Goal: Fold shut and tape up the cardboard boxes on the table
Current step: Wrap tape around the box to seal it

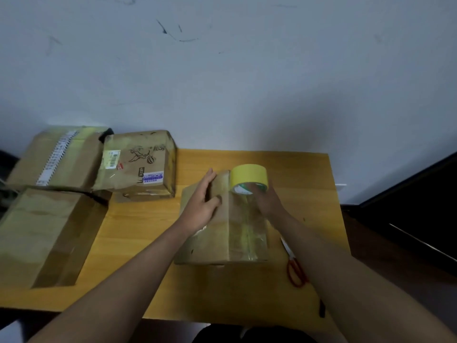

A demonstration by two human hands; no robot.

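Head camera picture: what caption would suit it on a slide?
Left hand steadies a cardboard box while the right hand runs a yellow tape roll along its top.

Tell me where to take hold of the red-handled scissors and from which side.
Grip the scissors by the red handle loops, which lie at the near end with the blades pointing away toward the box. Come from above on the near right side: they lie flat on the table, and the right forearm partly covers the blades, so the handles are probably the freest part.

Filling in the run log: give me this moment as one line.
left hand presses box | right hand holds tape roll at far end | scissors beside box
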